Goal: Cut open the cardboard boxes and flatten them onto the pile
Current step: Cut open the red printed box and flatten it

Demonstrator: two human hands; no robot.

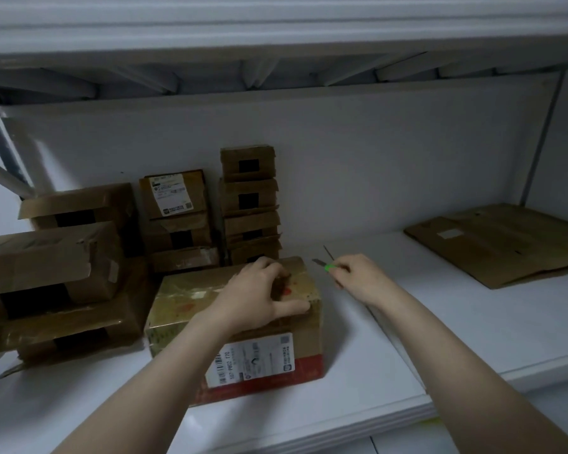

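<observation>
One flat sheet (pixel 505 244) lies far right; stacked boxes (pixel 248 198) wait left. Left grip (pixel 259 296) clamps near box (pixel 177 306); right grip (pixel 358 280) pinches knife (pixel 325 266).

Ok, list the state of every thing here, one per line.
front box: taped shut, not cut.
left hand: holds the front box from above, fingers curled.
right hand: grips the cutter.
cutter: blade out, clear of the front box.
stacked boxes: taped, not flattened.
flattened cardboard: lying flat.
</observation>
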